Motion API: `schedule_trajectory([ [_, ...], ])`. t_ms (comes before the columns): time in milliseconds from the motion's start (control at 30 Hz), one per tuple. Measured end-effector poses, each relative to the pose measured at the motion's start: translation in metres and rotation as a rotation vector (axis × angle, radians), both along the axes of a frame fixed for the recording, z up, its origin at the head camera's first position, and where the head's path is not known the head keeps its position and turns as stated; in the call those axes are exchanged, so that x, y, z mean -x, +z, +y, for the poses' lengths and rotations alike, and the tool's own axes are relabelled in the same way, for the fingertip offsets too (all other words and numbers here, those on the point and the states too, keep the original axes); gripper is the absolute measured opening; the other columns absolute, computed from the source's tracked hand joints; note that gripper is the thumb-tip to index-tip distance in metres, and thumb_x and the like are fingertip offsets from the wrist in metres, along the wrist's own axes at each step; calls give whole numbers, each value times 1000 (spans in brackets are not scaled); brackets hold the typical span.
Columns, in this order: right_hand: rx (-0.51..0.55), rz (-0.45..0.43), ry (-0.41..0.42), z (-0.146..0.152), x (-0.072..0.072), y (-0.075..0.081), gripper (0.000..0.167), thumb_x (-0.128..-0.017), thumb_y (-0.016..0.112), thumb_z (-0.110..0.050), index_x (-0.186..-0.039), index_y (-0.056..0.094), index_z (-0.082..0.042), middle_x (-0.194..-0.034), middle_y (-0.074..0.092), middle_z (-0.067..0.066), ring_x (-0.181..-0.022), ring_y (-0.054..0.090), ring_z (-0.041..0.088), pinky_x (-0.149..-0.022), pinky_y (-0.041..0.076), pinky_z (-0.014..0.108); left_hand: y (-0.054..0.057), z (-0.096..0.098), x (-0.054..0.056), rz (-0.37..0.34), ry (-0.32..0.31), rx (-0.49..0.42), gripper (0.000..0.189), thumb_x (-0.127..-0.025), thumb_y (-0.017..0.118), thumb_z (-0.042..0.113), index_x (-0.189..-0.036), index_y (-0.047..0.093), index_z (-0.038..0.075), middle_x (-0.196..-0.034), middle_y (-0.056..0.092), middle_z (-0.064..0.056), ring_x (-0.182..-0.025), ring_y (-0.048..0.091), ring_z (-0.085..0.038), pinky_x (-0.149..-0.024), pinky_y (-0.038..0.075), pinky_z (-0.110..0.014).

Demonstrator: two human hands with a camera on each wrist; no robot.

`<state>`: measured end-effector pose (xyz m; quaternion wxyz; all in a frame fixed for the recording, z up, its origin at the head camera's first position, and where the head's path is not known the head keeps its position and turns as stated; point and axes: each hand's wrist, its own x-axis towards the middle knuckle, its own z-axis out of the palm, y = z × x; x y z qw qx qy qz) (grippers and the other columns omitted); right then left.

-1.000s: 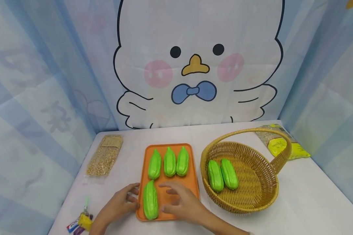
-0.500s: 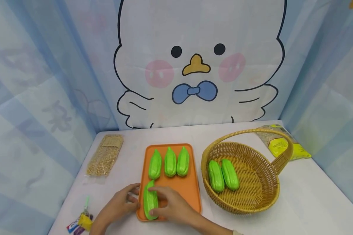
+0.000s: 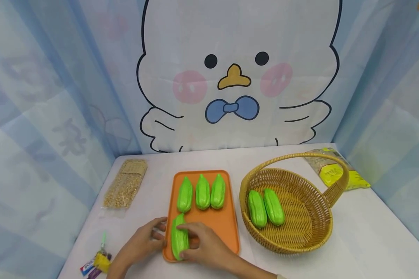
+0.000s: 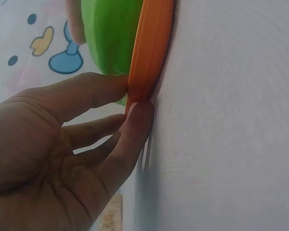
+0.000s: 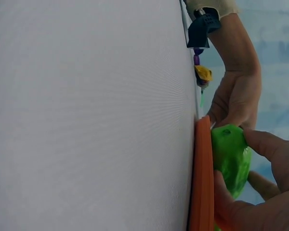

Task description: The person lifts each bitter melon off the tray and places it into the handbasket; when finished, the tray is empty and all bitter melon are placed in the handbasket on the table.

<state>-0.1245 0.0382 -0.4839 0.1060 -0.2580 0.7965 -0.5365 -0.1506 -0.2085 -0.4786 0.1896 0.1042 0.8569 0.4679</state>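
Observation:
An orange tray (image 3: 221, 223) bears several ribbed, bright green cucumbers. Three of them, such as the middle cucumber (image 3: 202, 193), lie across its far half. A fourth cucumber (image 3: 179, 238) lies lengthwise at the tray's near left. My right hand (image 3: 209, 244) reaches over the tray from the right and grips this fourth cucumber; in the right wrist view, its thumb and fingers stand on different sides of that cucumber (image 5: 229, 149). With thumb and fingertips, my left hand (image 3: 143, 240) holds the tray's left edge. The left wrist view shows those fingertips (image 4: 139, 113) against the orange tray wall (image 4: 151, 43).
Right of the tray stands a wicker basket (image 3: 300, 217) with a tall handle, two cucumbers (image 3: 265, 208) inside. Behind it lies a yellow bag (image 3: 338, 172). A bag of grain (image 3: 125, 184) lies back left, and small wrapped sweets (image 3: 99, 263) at the front left.
My right hand has moved left, from beside the near-left cucumber onto it, and its fingers have closed around it. My left hand stays at the tray's edge.

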Motion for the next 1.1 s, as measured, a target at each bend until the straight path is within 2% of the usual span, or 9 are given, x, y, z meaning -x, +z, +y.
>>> schedule_trajectory([
  [133,87,-89,0,3,-1,4,58,-82,81,-29,-136,59,-24,-134,53,-1,-118,53,14,-81,54,25,-1,0,1,6,0,9,71,-78,76,7,-142,46,-3,-112,61,-9,-93,62,-21,-75,54,-37],
  [400,213,-182,23,20,-11,28,61,-81,83,-24,-137,58,-24,-139,52,-1,-113,60,20,-83,54,30,-4,-2,1,18,-13,8,70,-78,76,6,-141,47,-5,-111,61,-9,-91,62,-20,-75,53,-36],
  [567,251,-223,25,39,-18,51,59,-83,81,-23,-137,57,-28,-140,51,1,-115,60,25,-86,53,33,-3,-1,1,12,0,12,70,-78,76,5,-140,47,-5,-110,61,-8,-90,62,-20,-75,53,-36],
  [733,256,-174,0,68,-29,81,58,-85,79,-18,-138,57,-25,-142,49,5,-120,54,30,-91,52,36,-2,-1,2,6,-2,-2,71,-78,77,4,-140,45,-7,-110,60,-8,-90,62,-20,-74,53,-35],
  [933,252,5,-34,111,-48,107,60,-86,77,-7,-140,54,-15,-143,47,12,-122,54,29,-90,52,40,-2,-1,2,2,-1,-1,70,-78,76,2,-140,45,-9,-108,60,-9,-88,62,-20,-73,53,-34],
  [1100,139,-14,-149,156,-67,123,64,-85,78,-10,-142,51,-18,-145,45,9,-118,58,20,-88,53,37,-3,0,3,-13,6,16,69,-79,76,3,-140,45,-8,-108,60,-8,-88,62,-19,-73,53,-34],
])
